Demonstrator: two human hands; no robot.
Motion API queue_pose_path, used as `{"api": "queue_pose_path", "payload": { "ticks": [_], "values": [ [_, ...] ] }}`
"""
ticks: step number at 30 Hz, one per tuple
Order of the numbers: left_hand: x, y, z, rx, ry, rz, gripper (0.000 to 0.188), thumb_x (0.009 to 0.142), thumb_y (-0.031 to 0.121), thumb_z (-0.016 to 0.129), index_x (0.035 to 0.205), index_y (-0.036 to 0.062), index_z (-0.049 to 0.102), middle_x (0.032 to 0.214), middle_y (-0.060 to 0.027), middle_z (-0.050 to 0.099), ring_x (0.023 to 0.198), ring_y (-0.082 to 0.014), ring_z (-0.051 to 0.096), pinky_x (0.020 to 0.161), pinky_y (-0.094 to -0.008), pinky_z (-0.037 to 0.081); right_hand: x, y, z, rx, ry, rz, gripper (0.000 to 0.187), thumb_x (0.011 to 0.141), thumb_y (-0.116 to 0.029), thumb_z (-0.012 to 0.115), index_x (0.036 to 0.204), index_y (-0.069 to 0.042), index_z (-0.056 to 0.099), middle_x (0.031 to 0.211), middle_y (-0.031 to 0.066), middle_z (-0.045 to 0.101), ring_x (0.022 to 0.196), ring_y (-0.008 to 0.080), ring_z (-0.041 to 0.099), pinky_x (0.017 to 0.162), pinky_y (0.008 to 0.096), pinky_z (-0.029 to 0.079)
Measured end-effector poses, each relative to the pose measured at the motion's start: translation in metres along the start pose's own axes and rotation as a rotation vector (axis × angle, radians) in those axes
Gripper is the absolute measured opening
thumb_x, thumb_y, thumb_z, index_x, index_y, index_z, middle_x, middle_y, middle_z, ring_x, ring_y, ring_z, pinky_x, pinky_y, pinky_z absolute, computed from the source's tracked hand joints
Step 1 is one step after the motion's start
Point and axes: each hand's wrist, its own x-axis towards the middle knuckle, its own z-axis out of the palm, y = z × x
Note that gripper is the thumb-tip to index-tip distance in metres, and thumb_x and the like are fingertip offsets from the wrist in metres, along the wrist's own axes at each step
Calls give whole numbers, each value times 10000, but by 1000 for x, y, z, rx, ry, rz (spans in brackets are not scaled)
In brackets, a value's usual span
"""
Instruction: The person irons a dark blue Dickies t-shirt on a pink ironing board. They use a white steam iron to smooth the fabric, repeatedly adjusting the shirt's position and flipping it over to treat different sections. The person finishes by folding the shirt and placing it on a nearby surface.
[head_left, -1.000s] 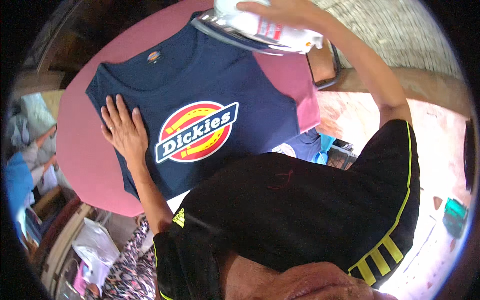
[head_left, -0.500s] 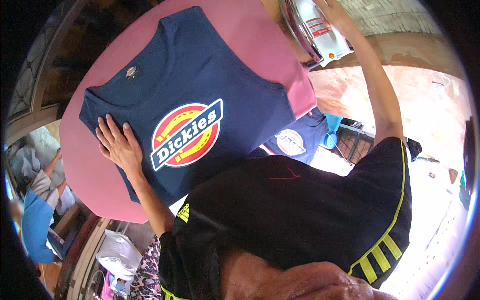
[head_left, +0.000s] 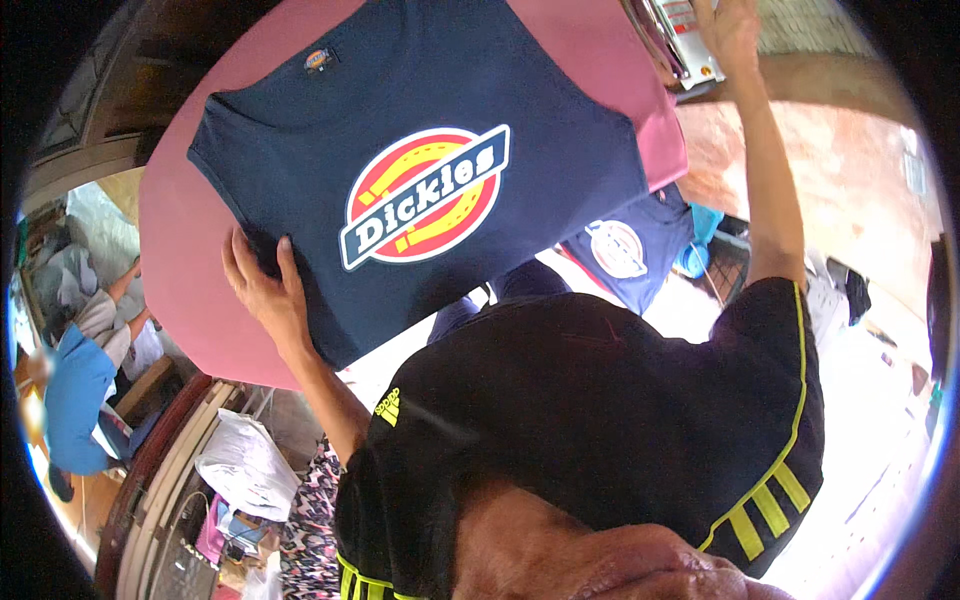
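Observation:
A navy sleeveless top (head_left: 560, 110) with a large red, yellow and white printed emblem lies spread on a pink padded board (head_left: 185, 270). At its left side edge, my left hand (head_left: 268, 298) rests with thumb and fingers apart, the thumb over the fabric. My right arm stretches to the upper right. There my right hand (head_left: 733, 35) is closed at a white iron (head_left: 695, 55) with a shiny metal rim. The picture's top edge cuts off part of the iron and of my fingers.
Below the board's right end, another navy printed garment (head_left: 640, 240) hangs or lies by a blue container (head_left: 692, 260). A white plastic bag (head_left: 245, 465) sits at the lower left. Farther left, a person in blue (head_left: 80, 385) is beside piled cloth.
The view has shifted, so board and top appear higher and farther right. My left hand has come down the top toward me, from its chest area to the side edge.

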Motion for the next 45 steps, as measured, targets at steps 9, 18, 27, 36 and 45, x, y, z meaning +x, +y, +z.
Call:
{"api": "queue_pose_path", "payload": {
  "ticks": [9, 18, 27, 36, 45],
  "values": [
    [-128, -25, -52, 113, -4, -106, 387, 887, 283, 766, 1070, -20, 608, 998, -163, 575, 910, -318, 573, 819, -435, 456, -201, -122, -49, 297, -156, 229, 247, 879, -238, 720, 985, -29, 643, 874, 194, 645, 859, 406, 625, 761, 492, 485],
    [-144, -35, -47, -113, -11, 5, 201, 980, 162, 631, 895, 5, 538, 807, -125, 522, 725, -294, 521, 657, -438, 423, -220, -107, -35, 417, -250, 452, 229, 885, -206, 719, 971, -21, 616, 849, 160, 608, 797, 315, 596, 732, 404, 481],
    [-159, -6, -85, -641, 126, -63, 132, 1049, 171, 562, 1045, 41, 544, 959, -27, 546, 919, -112, 519, 899, -278, 433, -267, -124, -171, 876, -159, 711, 127, 970, -127, 653, 1020, -19, 609, 893, 46, 633, 810, 115, 559, 701, 270, 453],
    [-176, 127, -118, -1047, -151, -81, 170, 1016, 42, 572, 1183, 12, 583, 1080, -57, 614, 1094, -132, 580, 1023, -295, 438, -487, -47, -408, 1288, 210, 1112, 278, 995, -54, 612, 1248, -53, 499, 906, 0, 607, 685, 43, 479, 638, 209, 385],
    [-136, 232, 81, -965, -828, -8, 246, 967, -12, 610, 1209, -16, 650, 1161, -43, 636, 1106, -128, 572, 995, -269, 427, -562, 28, -426, 915, 180, 1374, 261, 977, -107, 660, 1206, -42, 551, 787, 17, 657, 629, 47, 545, 554, 201, 390]
  ]
}}
